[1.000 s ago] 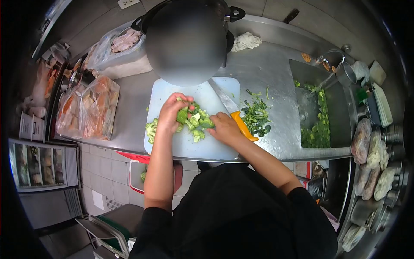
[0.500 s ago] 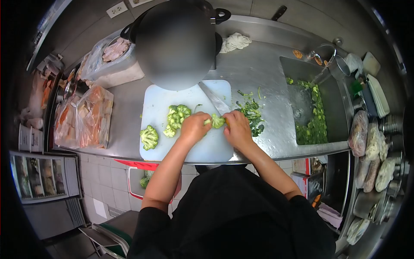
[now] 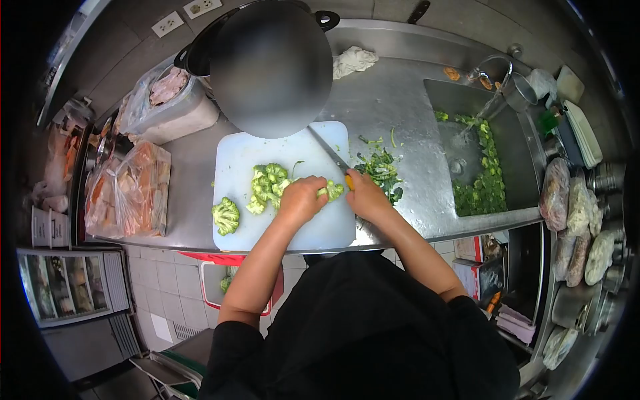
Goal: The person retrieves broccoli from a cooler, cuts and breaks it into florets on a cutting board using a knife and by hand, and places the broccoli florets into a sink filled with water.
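My left hand [image 3: 303, 201] is closed on the stem of a broccoli floret [image 3: 335, 191], low over the white cutting board [image 3: 287, 230]. Close by on the right, my right hand [image 3: 369, 198] grips a knife [image 3: 331, 152] by its yellow-orange handle. The blade points up and left across the board, and its far end meets the blurred round patch covering part of the view. Left of my left hand lie more broccoli pieces [image 3: 269, 181], with a larger head [image 3: 225, 216] near the board's left edge. Trimmed leaves and stems [image 3: 379, 170] are heaped on the steel just right of the board.
A sink [image 3: 460, 120] on the right holds cut broccoli under running water. Bagged food [image 3: 130, 190] and a plastic tub [image 3: 170, 107] stand on the left. Behind the board is a black-handled pot [image 3: 193, 60]; a white cloth [image 3: 355, 61] lies beside it. A red-and-white cooler [image 3: 210, 283] sits below the counter.
The knife handle shows more now, and the blade has turned slightly in my right hand. The floret in my left hand has tilted. The whole view has shifted a little.
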A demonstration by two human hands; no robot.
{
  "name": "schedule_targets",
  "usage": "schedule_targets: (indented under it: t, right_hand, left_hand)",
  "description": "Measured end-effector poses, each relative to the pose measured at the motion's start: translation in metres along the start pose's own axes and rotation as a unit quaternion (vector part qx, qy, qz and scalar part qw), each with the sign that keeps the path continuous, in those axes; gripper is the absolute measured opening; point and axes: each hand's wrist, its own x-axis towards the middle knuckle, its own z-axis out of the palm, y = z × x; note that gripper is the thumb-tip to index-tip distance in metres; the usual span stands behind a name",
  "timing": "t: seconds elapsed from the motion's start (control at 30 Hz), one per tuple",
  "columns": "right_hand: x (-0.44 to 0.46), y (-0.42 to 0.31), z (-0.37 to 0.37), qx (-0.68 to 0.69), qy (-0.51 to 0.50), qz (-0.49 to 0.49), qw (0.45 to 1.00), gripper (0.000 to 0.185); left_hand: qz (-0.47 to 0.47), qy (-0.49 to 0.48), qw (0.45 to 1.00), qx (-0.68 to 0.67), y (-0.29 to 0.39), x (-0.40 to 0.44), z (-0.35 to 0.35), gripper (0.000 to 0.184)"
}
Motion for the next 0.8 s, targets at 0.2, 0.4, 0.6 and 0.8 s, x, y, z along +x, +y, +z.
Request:
schedule_targets:
  t: [0.2, 0.4, 0.6, 0.8]
  right_hand:
    - [-0.052, -0.022, -0.038, 0.084, -0.049, -0.023, 0.995, 0.04]
    - [-0.067, -0.022, -0.031, 0.075, -0.061, -0.043, 0.994, 0.038]
    - [-0.066, -0.024, -0.027, 0.077, -0.074, -0.048, 0.993, 0.034]
    - [-0.057, -0.029, -0.027, 0.091, -0.105, -0.03, 0.99, 0.028]
  left_hand:
    - [0.03, -0.029, 0.997, 0.06, 0.003, -0.005, 0.006, 0.021]
    - [0.035, -0.03, 0.995, 0.086, 0.009, -0.004, 0.01, 0.022]
    - [0.033, -0.004, 0.996, 0.084, 0.011, -0.006, 0.013, 0.023]
    - [0.041, 0.019, 0.995, 0.086, 0.008, -0.006, 0.018, 0.024]
